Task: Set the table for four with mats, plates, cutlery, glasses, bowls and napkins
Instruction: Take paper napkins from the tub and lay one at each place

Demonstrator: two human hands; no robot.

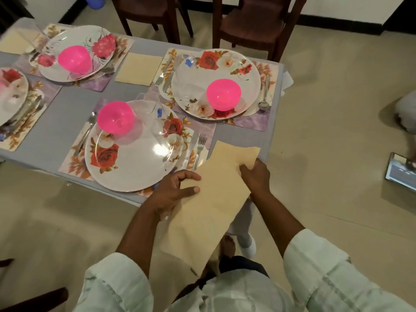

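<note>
- Head view: a rectangular table [67,122] under a smooth grey cloth is seen from above, on a pale beige tiled floor [326,154].
- Two dark wooden chairs with maroon seat pads [254,21] are drawn near the table's far edge, at 12 o'clock.
- A large pale-yellow paper napkin [216,199], long and flat with a soft matte look, is held at the table's near corner, at about 5 o'clock of the nearest round white rose-printed plate [135,158].
- The napkin's left edge is pinched by the left hand [173,192], thumb on top; its right edge is pinched by the right hand [255,176], fingers curled over it.
- A glossy translucent pink plastic bowl [116,118] is set on that plate at 11 o'clock, with a clear drinking glass [155,115] at 1 o'clock.
- A metal fork [199,147] and knife lie at the plate's 3 o'clock, on a floral rectangular mat [74,161].
- A folded square yellow napkin [138,68] is laid flat between the two far settings.
</note>
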